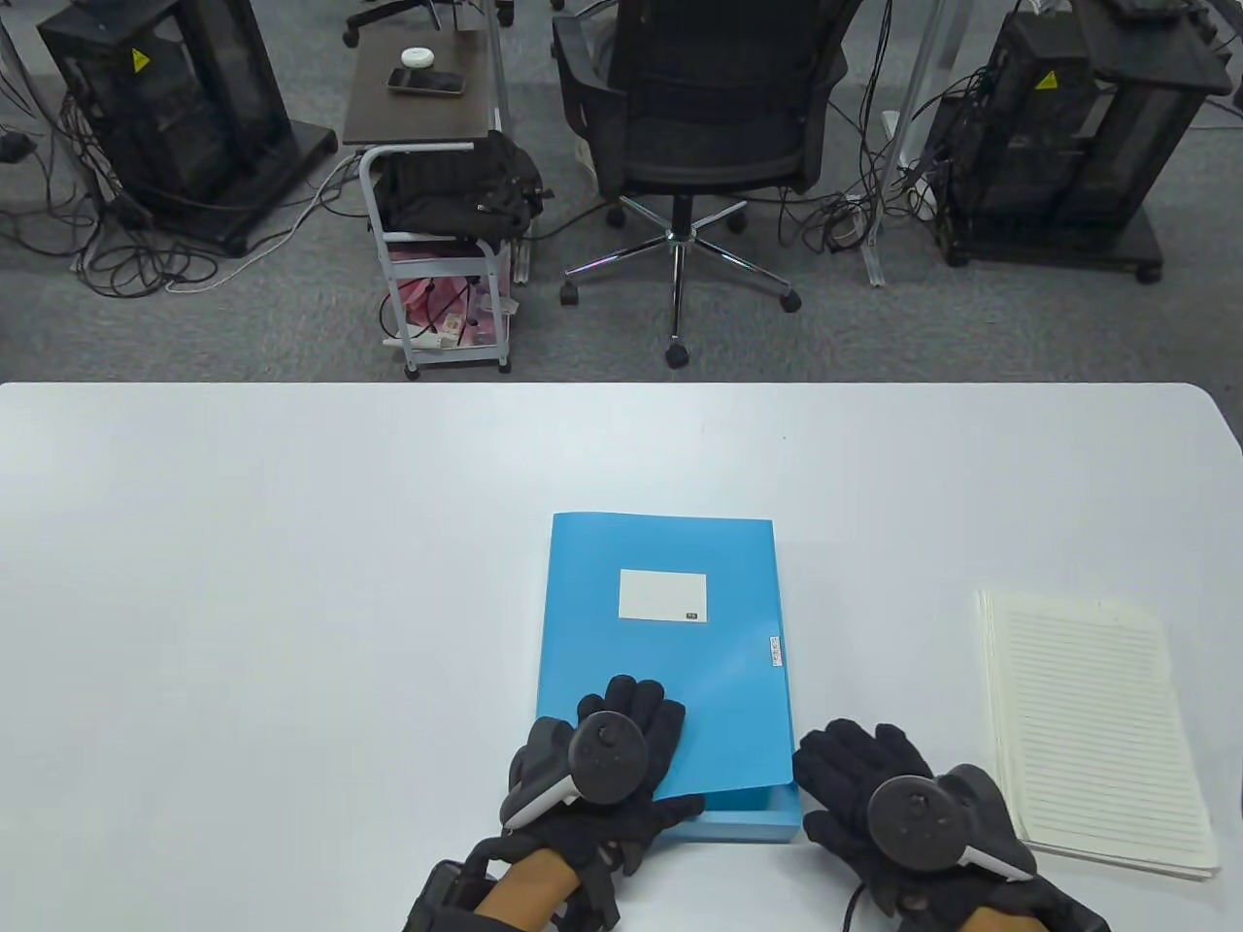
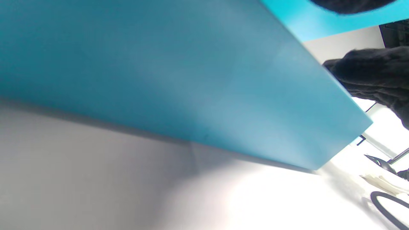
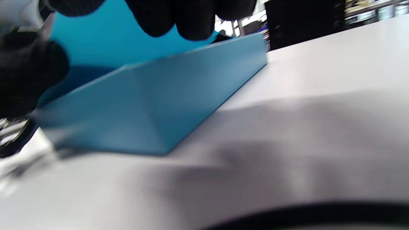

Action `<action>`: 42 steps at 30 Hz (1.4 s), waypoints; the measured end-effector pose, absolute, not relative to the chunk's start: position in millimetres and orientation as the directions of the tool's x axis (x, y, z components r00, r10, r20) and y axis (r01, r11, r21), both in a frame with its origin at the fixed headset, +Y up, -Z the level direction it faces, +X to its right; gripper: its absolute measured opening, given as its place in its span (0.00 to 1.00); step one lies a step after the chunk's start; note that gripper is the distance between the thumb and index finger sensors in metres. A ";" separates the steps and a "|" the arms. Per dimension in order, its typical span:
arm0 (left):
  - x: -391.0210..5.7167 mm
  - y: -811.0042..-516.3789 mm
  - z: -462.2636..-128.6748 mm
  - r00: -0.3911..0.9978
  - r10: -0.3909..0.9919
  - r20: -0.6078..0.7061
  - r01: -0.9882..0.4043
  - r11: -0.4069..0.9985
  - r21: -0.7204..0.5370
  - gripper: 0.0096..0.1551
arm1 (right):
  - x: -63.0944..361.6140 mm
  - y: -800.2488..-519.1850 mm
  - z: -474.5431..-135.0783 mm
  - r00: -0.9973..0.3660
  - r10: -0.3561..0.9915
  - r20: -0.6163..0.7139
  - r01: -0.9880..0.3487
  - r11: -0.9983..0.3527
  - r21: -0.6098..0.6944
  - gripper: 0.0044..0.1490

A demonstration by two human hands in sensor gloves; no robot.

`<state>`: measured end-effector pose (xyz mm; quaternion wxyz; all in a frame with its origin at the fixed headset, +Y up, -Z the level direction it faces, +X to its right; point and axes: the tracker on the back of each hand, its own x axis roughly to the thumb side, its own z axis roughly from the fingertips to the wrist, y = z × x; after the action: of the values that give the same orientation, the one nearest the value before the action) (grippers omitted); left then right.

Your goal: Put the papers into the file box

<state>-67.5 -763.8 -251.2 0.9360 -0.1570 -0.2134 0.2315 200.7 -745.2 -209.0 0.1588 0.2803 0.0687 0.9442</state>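
At the bottom centre of the table view, we saw the left hand (image 1: 602, 777) resting on the near left corner of the blue file box (image 1: 670, 631), fingers spread flat on its lid, while the right hand (image 1: 893, 806), lower right, had its fingers at the near right corner, where the lid's edge stood slightly lifted off the base; whether they pinched it we could not tell. Right of the box, well apart, lay the stack of lined papers (image 1: 1097, 728) on the white table (image 1: 243, 582). Beyond the table's far edge, at the frame's top centre, stood a black office chair (image 1: 699, 116).
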 end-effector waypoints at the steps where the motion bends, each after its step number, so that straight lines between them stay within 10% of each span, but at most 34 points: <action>1: -67.3 -764.0 -251.0 0.802 0.499 0.329 -0.363 0.844 -0.394 0.60 | 196.3 -749.5 -208.1 -0.793 0.334 0.510 -0.235 -0.940 0.250 0.39; 17: -67.7 -763.0 -248.4 0.805 0.490 0.333 -0.374 0.856 -0.356 0.50 | 183.0 -762.0 -206.3 -0.810 0.210 0.547 -0.150 -0.977 0.153 0.38; 23: -79.1 -755.7 -248.6 0.751 0.592 0.292 -0.521 0.803 -0.288 0.41 | 182.9 -759.5 -207.8 -0.809 0.191 0.556 -0.140 -0.981 0.132 0.37; 28: -117.1 -731.2 -234.5 0.453 0.848 0.276 -0.868 0.490 -0.083 0.39 | 184.6 -759.8 -209.1 -0.804 0.191 0.563 -0.141 -0.981 0.131 0.36; 33: -83.6 -723.1 -222.7 0.706 0.598 0.379 -0.629 0.776 -0.052 0.41 | 185.5 -760.0 -208.4 -0.803 0.181 0.568 -0.140 -0.983 0.116 0.36; 42: -18.2 -673.9 -179.8 0.887 -0.098 0.451 -0.140 0.874 0.466 0.51 | 186.0 -761.2 -208.2 -0.800 0.194 0.568 -0.159 -0.981 0.111 0.35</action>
<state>-18.2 -673.9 -179.8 0.9383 0.2511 -0.2376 0.0111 186.0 -761.2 -208.2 0.0931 0.3022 0.0289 0.9482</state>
